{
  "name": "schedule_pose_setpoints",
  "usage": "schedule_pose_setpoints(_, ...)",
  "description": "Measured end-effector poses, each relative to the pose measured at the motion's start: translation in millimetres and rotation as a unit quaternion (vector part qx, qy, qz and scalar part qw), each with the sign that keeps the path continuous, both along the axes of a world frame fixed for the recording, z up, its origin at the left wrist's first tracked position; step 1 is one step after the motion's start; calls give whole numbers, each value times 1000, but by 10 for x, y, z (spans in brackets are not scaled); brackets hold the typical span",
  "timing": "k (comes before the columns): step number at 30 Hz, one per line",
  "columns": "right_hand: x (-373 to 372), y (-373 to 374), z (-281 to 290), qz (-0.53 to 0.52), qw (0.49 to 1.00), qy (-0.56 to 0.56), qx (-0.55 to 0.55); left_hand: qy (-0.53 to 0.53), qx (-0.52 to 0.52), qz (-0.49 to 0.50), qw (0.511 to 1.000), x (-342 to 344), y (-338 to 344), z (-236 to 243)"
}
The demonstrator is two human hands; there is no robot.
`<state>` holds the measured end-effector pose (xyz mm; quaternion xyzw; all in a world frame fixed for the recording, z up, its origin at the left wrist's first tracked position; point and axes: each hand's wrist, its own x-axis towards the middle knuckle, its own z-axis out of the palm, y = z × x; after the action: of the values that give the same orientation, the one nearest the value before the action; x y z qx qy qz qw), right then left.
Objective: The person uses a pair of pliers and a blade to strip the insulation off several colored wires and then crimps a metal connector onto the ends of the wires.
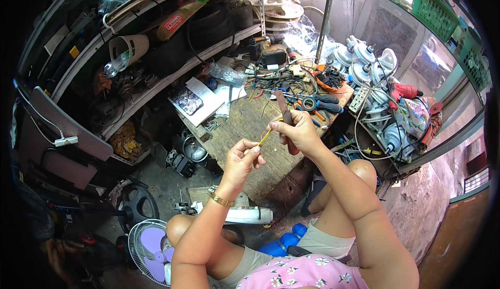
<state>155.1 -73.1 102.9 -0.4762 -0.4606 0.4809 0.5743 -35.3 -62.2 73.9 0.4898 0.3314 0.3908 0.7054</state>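
Observation:
Over the worn wooden tabletop (245, 127), a thin yellow wire (265, 136) runs between my two hands. My left hand (242, 160) pinches its lower end between thumb and fingertips. At the upper end my right hand (297, 131) closes on the wire with thumb and forefinger. That same hand grips a flat, brown, rusty-looking knife-like blade (282, 103), standing roughly upright; its lower part shows beneath the palm. A fine reddish strand seems to lie beside the yellow wire near my left fingertips. My fingers partly hide both wire ends.
Tangled wires and connectors (273, 78) cover the table's back, beside black tape (309, 104), pliers (329, 103) and an orange basket (330, 79). White papers (205, 101) lie left. White motor-like parts (364, 65) and a red drill (405, 91) stand right. A purple-bladed fan (152, 244) sits lower left.

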Motion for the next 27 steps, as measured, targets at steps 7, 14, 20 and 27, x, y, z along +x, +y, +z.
schedule_pose_setpoints(7,19,10,-105,105,911,347,-197,290,441,183,829,1,67,70)
schedule_pose_setpoints(14,153,141,-162,67,977,159,-127,-7,63,-32,997,-7,-5,-38)
schedule_pose_setpoints(20,50,-7,38,86,983,146,-64,-20,19,17,999,3,-71,31)
schedule_pose_setpoints(27,-190,-147,47,184,977,36,-100,-41,45,32,998,-55,-60,34)
